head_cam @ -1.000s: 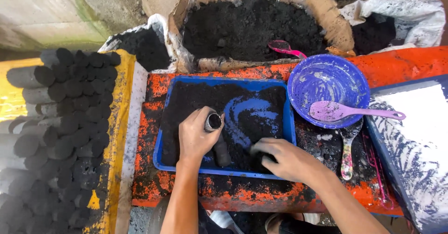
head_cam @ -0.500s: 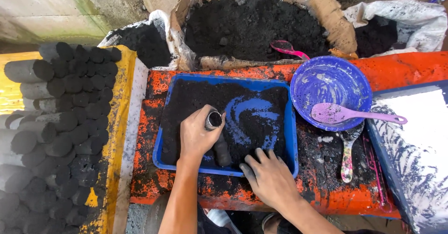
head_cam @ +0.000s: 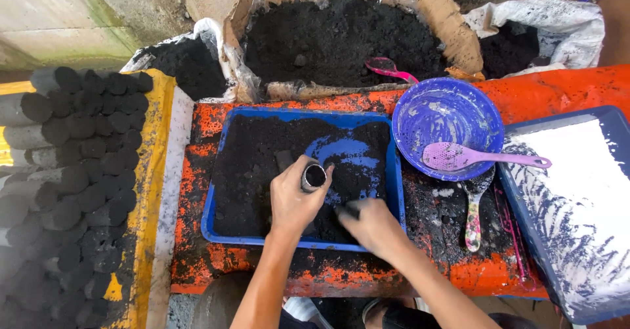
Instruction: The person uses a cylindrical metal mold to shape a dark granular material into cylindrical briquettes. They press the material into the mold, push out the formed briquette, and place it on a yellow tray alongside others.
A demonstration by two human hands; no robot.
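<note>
Head camera, single overhead view
Worn on the person's head, it looks steeply down, at close range, onto the orange tabletop [head_cam: 525,83] and blue tray [head_cam: 209,217], forearms entering from the bottom edge

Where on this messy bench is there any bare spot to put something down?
Bare room: the orange bench top behind the blue bowl, and its front edge right of the blue tray. Crowded: the tray, where the left hand and right hand work.

Two bare forearms, no sleeves, left hand [head_cam: 293,201] and right hand [head_cam: 371,225] smudged with black powder
</note>
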